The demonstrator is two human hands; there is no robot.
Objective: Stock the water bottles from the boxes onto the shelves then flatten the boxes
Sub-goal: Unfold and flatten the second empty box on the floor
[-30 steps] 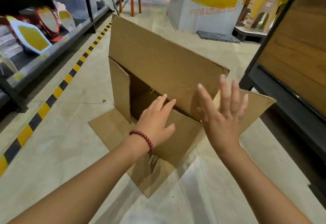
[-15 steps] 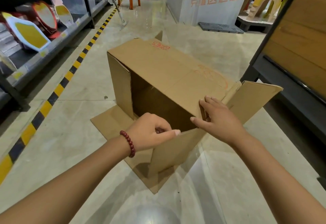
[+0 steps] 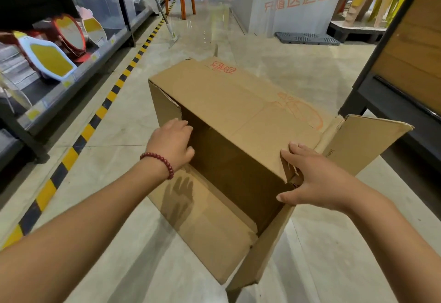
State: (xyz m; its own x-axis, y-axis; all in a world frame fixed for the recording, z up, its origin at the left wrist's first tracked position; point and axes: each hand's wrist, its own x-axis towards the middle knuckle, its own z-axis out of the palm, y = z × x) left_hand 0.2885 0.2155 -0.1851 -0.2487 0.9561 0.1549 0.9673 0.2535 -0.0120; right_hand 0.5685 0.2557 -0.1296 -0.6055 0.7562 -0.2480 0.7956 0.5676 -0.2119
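Polished pale floor tiles (image 3: 124,121) run down a shop aisle, with a yellow-and-black hazard stripe (image 3: 100,114) along the foot of a metal shelf (image 3: 78,73) on the left and a dark wooden display unit (image 3: 405,59) on the right. On the floor between them lies an empty cardboard box (image 3: 238,106) on its side, its open mouth facing the person and its flaps splayed out; no water bottles are in view. The left hand (image 3: 170,143), a red bead bracelet (image 3: 158,160) at its wrist, curls its fingers round the left wall edge at the mouth. The right hand (image 3: 315,181) clamps the near right corner, fingers laid on the top panel and thumb down the side. Judging by this, the stocking of this box is done and it is about to be collapsed. 2 risks stand out: if the far end is closed, which cannot be told from here, the walls would buckle or tear instead of folding along their creases; and on such a glossy floor the box could skate away under a push, taking the person's balance with it. Fingers hooked inside the mouth could also be pinched as the panels close.
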